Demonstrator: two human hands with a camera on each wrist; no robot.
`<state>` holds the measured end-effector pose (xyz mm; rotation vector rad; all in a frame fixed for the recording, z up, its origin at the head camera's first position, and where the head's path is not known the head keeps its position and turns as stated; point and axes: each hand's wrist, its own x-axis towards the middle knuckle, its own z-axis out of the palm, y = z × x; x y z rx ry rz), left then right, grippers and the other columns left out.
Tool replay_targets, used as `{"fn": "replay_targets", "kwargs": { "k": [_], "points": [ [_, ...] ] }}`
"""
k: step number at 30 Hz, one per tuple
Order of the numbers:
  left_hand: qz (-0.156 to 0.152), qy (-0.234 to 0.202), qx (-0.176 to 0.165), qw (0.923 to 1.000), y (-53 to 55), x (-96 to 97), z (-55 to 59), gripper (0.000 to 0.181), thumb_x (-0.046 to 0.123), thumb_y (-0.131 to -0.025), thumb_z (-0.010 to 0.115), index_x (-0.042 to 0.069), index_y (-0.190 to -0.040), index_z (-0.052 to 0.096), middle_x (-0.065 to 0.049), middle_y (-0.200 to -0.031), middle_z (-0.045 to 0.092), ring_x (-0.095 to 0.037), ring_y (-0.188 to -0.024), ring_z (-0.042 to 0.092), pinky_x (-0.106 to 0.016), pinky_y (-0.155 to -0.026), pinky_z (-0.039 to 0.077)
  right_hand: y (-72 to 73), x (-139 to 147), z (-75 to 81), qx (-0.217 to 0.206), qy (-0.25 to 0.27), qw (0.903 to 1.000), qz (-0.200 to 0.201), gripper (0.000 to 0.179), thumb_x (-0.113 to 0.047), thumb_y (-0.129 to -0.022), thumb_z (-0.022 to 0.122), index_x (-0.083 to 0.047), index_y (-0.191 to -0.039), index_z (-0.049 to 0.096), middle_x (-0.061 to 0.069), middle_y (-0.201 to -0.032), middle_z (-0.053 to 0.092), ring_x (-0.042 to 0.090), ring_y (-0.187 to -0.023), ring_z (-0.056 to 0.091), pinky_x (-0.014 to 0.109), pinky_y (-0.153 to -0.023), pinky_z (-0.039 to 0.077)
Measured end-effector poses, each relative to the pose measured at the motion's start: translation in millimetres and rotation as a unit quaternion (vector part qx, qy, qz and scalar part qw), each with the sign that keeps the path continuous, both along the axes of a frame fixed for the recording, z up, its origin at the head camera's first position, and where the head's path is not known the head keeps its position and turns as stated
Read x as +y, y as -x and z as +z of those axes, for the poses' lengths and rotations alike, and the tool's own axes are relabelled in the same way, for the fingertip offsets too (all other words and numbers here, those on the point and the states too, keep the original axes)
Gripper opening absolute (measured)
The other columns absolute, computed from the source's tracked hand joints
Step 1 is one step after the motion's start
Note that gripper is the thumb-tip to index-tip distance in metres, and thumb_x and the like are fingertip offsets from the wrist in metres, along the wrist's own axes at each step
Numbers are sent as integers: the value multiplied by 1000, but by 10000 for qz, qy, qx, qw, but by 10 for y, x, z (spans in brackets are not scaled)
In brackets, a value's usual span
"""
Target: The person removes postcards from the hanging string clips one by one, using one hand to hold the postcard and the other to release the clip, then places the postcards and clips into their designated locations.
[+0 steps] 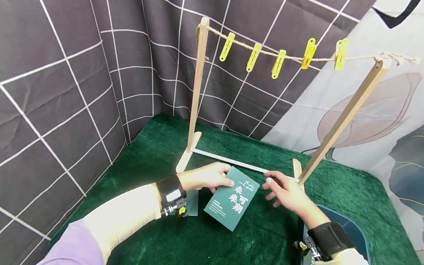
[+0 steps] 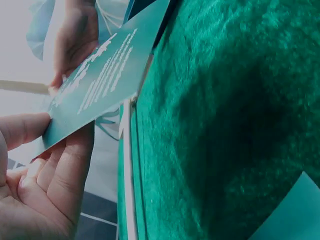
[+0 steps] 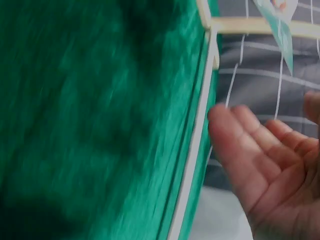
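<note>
My left hand (image 1: pixel 212 178) pinches a green card (image 1: pixel 233 201) with white lettering by its upper left edge, thumb on the printed face and fingers behind. In the left wrist view the card (image 2: pixel 100 75) is raised off the cloth and tilted. To the right of the card, my right hand (image 1: pixel 284 192) is apart from it, holding nothing, with its fingers loosely extended; the right wrist view shows the same hand (image 3: pixel 270 165) with its palm bare. Partly under the left wrist, a second green card (image 1: pixel 192 202) lies on the cloth.
A wooden frame (image 1: pixel 198 85) stands behind the hands, a white bar along its base. Several yellow clips (image 1: pixel 252 57) hang on its twine (image 1: pixel 294 57). At the lower right sits a blue bin (image 1: pixel 355 229), partly behind the right forearm. Green velvet cloth (image 1: pixel 201 258) covers the table.
</note>
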<state>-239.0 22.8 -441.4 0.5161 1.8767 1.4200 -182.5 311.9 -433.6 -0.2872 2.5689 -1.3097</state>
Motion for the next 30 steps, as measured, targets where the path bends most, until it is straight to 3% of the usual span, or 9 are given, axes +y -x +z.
{"fn": "replay_targets", "kwargs": {
  "k": [3, 8, 16, 20, 26, 30],
  "points": [
    [-64, -47, -88, 9999, -20, 20, 16, 21, 11, -101, 60, 3, -120, 57, -11, -92, 74, -20, -74, 72, -35, -64, 60, 17, -156, -10, -328, 631, 9965, 434, 49, -23, -109, 46, 3, -149, 34, 25, -108, 65, 44, -87, 70, 44, -62, 60],
    [-59, -187, -247, 9995, -41, 44, 28, 25, 11, -104, 56, 3, -128, 54, -13, -95, 74, -22, -79, 73, -39, -68, 61, 11, -311, -11, -551, 1037, 9886, 947, 54, -14, -106, 53, 4, -151, 31, 18, -95, 70, 46, -82, 70, 46, -60, 60],
    [-169, -252, -203, 9993, -58, 63, 28, 27, 12, -105, 55, 4, -130, 52, -13, -94, 75, -20, -77, 73, -38, -67, 61, 7, -375, -29, -682, 1577, 9790, 1100, 53, -3, -102, 55, 7, -150, 32, 19, -94, 72, 29, -65, 71, 41, -55, 59],
    [-229, -234, -115, 9994, -71, 60, 20, 24, 13, -105, 55, 4, -127, 51, -11, -91, 74, -20, -74, 72, -37, -64, 60, -7, -376, -28, -623, 1639, 9788, 1058, 54, -3, -102, 55, 6, -150, 33, 20, -94, 71, 21, -59, 69, 37, -52, 58],
    [-441, 71, 449, 9980, -46, 8, -66, 17, 21, -104, 58, 8, -111, 51, -10, -90, 71, -20, -66, 68, -30, -51, 55, -36, -173, 27, -410, 1472, 9854, 754, 55, -5, -103, 55, 5, -152, 33, 19, -91, 71, 18, -55, 67, 37, -51, 57],
    [-846, 466, 1085, 9894, 8, -158, -148, 15, 24, -103, 60, 10, -104, 57, -10, -92, 69, -17, -66, 66, -29, -54, 53, -109, 108, 113, -277, 1281, 9906, 403, 55, -9, -103, 56, 6, -151, 34, 14, -82, 68, 18, -54, 65, 39, -50, 57]
  ]
}}
